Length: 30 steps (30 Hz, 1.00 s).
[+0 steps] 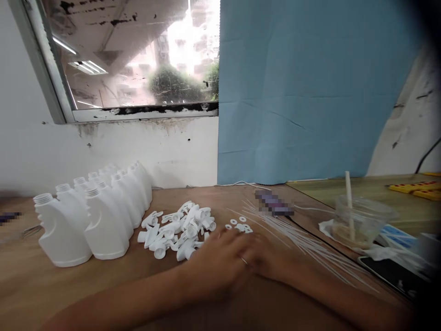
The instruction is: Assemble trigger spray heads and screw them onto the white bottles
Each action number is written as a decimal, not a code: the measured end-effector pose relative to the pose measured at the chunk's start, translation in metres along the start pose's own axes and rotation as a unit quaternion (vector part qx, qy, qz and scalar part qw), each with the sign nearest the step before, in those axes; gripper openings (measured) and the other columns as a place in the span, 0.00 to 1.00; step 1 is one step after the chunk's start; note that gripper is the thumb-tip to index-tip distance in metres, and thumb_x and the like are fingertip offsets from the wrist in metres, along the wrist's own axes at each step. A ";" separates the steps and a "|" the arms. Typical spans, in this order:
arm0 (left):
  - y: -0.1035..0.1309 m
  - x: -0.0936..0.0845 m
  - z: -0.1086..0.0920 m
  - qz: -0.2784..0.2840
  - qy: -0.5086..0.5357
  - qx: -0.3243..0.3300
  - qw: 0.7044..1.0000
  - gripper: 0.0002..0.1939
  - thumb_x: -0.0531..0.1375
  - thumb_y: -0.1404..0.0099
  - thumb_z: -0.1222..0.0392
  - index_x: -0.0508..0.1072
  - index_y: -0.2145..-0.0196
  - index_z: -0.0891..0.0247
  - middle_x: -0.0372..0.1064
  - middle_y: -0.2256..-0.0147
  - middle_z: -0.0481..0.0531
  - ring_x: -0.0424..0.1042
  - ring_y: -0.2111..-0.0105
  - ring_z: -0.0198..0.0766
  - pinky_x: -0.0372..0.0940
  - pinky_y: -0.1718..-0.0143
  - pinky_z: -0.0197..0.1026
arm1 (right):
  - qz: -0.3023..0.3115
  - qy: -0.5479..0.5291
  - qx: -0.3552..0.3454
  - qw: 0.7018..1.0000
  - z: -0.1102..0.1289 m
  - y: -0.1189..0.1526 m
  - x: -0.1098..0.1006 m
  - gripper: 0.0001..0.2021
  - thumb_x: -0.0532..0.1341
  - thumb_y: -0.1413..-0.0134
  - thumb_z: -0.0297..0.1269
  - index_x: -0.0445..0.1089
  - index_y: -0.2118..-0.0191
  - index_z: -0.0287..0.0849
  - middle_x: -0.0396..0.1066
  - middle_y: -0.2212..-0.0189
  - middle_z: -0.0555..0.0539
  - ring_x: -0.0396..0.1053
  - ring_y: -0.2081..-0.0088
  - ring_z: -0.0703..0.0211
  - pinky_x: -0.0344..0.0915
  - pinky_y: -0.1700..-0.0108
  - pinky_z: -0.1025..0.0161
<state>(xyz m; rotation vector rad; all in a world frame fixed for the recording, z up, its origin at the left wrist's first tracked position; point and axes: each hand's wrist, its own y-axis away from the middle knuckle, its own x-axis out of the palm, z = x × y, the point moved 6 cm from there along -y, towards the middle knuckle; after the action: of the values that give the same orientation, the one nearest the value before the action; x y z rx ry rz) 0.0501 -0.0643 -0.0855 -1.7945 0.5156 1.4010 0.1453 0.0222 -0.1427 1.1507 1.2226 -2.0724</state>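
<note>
Wide across the bottom to begin with: a flat brown worktop (31, 285), backed by a creased blue sheet (303, 92) hung against the white wall (182, 151). Next in bulk, over on the left, two rows of white plastic bottles (105, 225), smooth-bodied, stepped down one side, open at the threaded necks, upright and packed close.

Now into the middle, along bare forearms (138, 294), in from the lower corners and angled inward. And right at the meeting point, the left hand (215, 262) and the right hand (265, 255), overlapping, backs up, knuckles bent, a touch blurred. On the grip: cannot tell for either, neither the width of opening nor any contents, with the fingertips tucked out of sight.

Off to the right, fanned out beyond the right forearm, a spread of thin white tubes (299, 233), long and nearly straight. Just beyond the left hand, a loose heap of white spray heads (190, 229), hard plastic, all curved triggers and round collars, tumbled at every angle. Near the right edge, a clear plastic cup (367, 220) with a pale straw (349, 197).

Down to the small stuff: just past the hands, between heap and tubes, a scatter of flat white washers (240, 227), some overlapping. Smallest of all, a slim, shiny ring (244, 260) at the overlap of the hands.
</note>
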 end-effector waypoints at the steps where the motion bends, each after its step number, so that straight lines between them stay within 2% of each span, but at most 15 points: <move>1: 0.001 0.006 0.020 -0.021 -0.009 -0.035 0.999 0.16 0.50 0.31 0.60 0.64 0.47 0.60 0.67 0.51 0.56 0.66 0.54 0.45 0.63 0.52 0.49 | 0.001 0.013 -0.001 1.000 0.005 0.002 0.005 0.07 0.55 0.44 0.32 0.69 0.69 0.44 0.72 0.70 0.44 0.68 0.68 0.51 0.62 0.65 0.57; 3: 0.011 0.020 0.051 -0.046 -0.026 -0.090 0.995 0.20 0.54 0.33 0.55 0.62 0.46 0.64 0.65 0.51 0.59 0.63 0.52 0.49 0.61 0.51 0.52 | 0.007 0.032 0.001 0.999 0.011 0.004 0.011 0.08 0.53 0.42 0.32 0.68 0.69 0.43 0.70 0.71 0.44 0.67 0.70 0.54 0.62 0.67 0.58; 6: 0.025 0.038 0.068 -0.046 -0.046 -0.106 0.992 0.27 0.59 0.38 0.45 0.64 0.47 0.64 0.63 0.50 0.60 0.61 0.51 0.54 0.60 0.51 0.56 | 0.024 -0.002 0.007 1.000 0.016 0.005 0.012 0.05 0.54 0.43 0.32 0.67 0.67 0.41 0.68 0.71 0.47 0.65 0.70 0.58 0.61 0.67 0.61; 8: 0.028 0.041 0.067 -0.042 -0.048 -0.102 0.993 0.21 0.58 0.37 0.48 0.67 0.51 0.64 0.64 0.53 0.59 0.61 0.52 0.53 0.59 0.51 0.55 | 0.038 -0.033 0.005 0.999 0.018 0.004 0.009 0.04 0.58 0.46 0.33 0.67 0.63 0.42 0.68 0.69 0.48 0.64 0.68 0.58 0.61 0.66 0.62; 10: 0.030 0.038 0.061 -0.055 -0.042 -0.087 0.994 0.15 0.57 0.35 0.54 0.68 0.54 0.64 0.65 0.53 0.59 0.61 0.52 0.51 0.58 0.50 0.54 | 0.044 -0.054 0.003 0.998 0.018 0.003 0.005 0.06 0.60 0.47 0.33 0.67 0.62 0.42 0.68 0.69 0.48 0.64 0.68 0.58 0.61 0.65 0.63; 12: 0.033 0.029 0.054 -0.082 -0.017 -0.067 0.994 0.14 0.57 0.34 0.56 0.67 0.52 0.63 0.63 0.50 0.58 0.59 0.50 0.50 0.56 0.48 0.54 | 0.044 -0.075 0.001 0.996 0.017 0.003 0.004 0.07 0.59 0.47 0.32 0.68 0.60 0.42 0.68 0.67 0.48 0.65 0.67 0.59 0.61 0.63 0.63; 14: 0.039 0.021 0.050 -0.100 0.050 -0.065 0.992 0.15 0.57 0.34 0.57 0.66 0.50 0.61 0.62 0.49 0.57 0.60 0.49 0.47 0.57 0.48 0.50 | 0.040 -0.090 0.010 0.995 0.013 0.002 0.006 0.05 0.58 0.45 0.31 0.69 0.62 0.42 0.69 0.68 0.48 0.65 0.67 0.60 0.61 0.63 0.63; 17: 0.050 0.019 0.055 -0.120 0.186 -0.122 0.968 0.12 0.57 0.33 0.57 0.67 0.53 0.59 0.66 0.55 0.53 0.65 0.55 0.40 0.61 0.53 0.41 | 0.040 -0.127 0.069 0.989 -0.002 0.002 0.014 0.03 0.61 0.47 0.33 0.68 0.66 0.41 0.68 0.72 0.50 0.63 0.71 0.62 0.59 0.68 0.66; 19: 0.055 0.023 0.059 -0.127 0.237 -0.163 0.949 0.11 0.57 0.34 0.56 0.68 0.55 0.60 0.68 0.58 0.51 0.67 0.58 0.39 0.63 0.56 0.40 | 0.034 -0.167 0.123 0.978 -0.013 0.002 0.018 0.04 0.62 0.48 0.35 0.67 0.69 0.41 0.65 0.76 0.52 0.61 0.74 0.64 0.57 0.72 0.68; 22: 0.055 0.034 0.061 -0.107 0.247 -0.175 0.947 0.13 0.59 0.35 0.55 0.68 0.54 0.59 0.69 0.57 0.51 0.68 0.58 0.41 0.63 0.55 0.41 | -0.013 -0.203 0.161 0.966 -0.020 0.002 0.015 0.08 0.61 0.45 0.40 0.67 0.70 0.41 0.65 0.77 0.53 0.61 0.75 0.64 0.58 0.73 0.68; 25: 0.054 0.040 0.061 -0.091 0.215 -0.158 0.959 0.17 0.58 0.35 0.56 0.65 0.49 0.58 0.68 0.51 0.52 0.66 0.52 0.43 0.62 0.49 0.45 | -0.082 -0.202 0.151 0.964 -0.015 0.002 0.003 0.10 0.58 0.42 0.43 0.71 0.67 0.42 0.71 0.72 0.49 0.67 0.70 0.60 0.63 0.68 0.65; 27: 0.054 0.042 0.061 -0.089 0.188 -0.150 0.967 0.21 0.57 0.34 0.55 0.62 0.45 0.56 0.66 0.48 0.52 0.65 0.49 0.44 0.60 0.46 0.47 | -0.121 -0.198 0.128 0.964 -0.006 0.002 -0.004 0.10 0.57 0.40 0.42 0.73 0.63 0.43 0.74 0.68 0.48 0.70 0.66 0.58 0.66 0.64 0.63; 30: 0.055 0.041 0.061 -0.080 0.146 -0.135 0.977 0.29 0.57 0.35 0.56 0.55 0.38 0.54 0.65 0.47 0.54 0.64 0.48 0.46 0.60 0.46 0.50 | -0.166 -0.176 0.057 0.969 0.013 0.003 -0.015 0.09 0.56 0.39 0.36 0.74 0.61 0.45 0.75 0.65 0.47 0.72 0.62 0.57 0.68 0.58 0.60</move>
<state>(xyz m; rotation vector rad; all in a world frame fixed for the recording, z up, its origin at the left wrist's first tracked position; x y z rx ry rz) -0.0150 -0.0445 -0.1474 -2.2275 0.3301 1.1446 0.1501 0.0090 -0.1285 0.6090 1.1934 -2.4880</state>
